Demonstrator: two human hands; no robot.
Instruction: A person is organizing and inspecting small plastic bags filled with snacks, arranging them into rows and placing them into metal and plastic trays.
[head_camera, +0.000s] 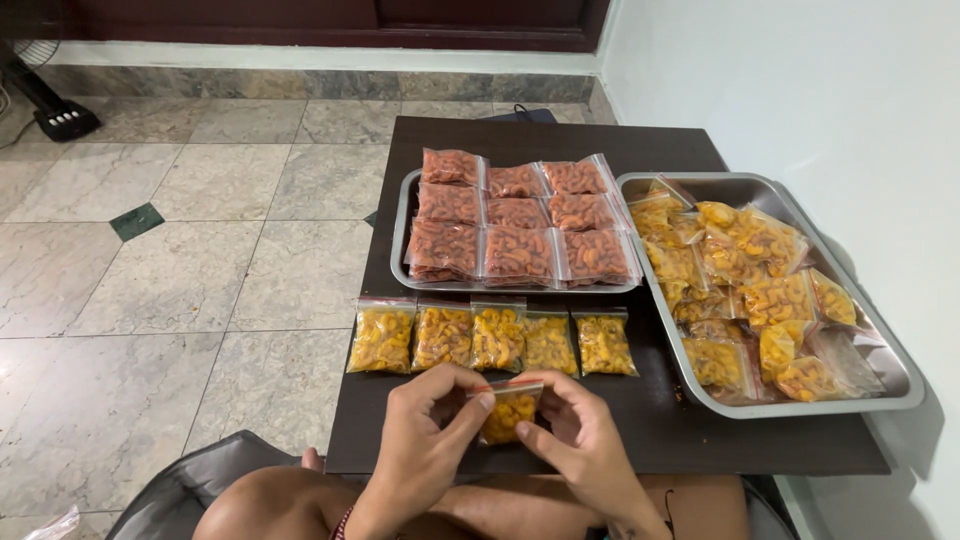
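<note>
The lower part of the small clear bag (508, 412) sits behind the fingers of both hands, so only its middle and its top edge show; the wrists and forearms run out of the bottom of the picture. Whether the bag's top strip is pressed fully closed cannot be told, since fingertips cover its ends. The pieces inside are too small to name surely: curved, yellow-orange bits, packed loosely.

The left hand (430, 425) pinches the bag's upper left corner between thumb and forefinger, and the right hand (580, 430) pinches the upper right side, so both hands are clamped on it, close together with the bag between them. It is held just above the near edge of the dark surface (660, 420), over the person's knees.

Just beyond the hands lies a row of five like bags (490, 340) of the same yellow pieces, flat and side by side. Farther off, past that row, a metal tray (402, 230) carries reddish-brown bags (515, 215) laid in neat rows. Beyond and to the right of the right hand, a deeper metal tray (890, 370) holds a loose heap of yellow bags (740, 280), overlapping so that they cannot be counted.
</note>
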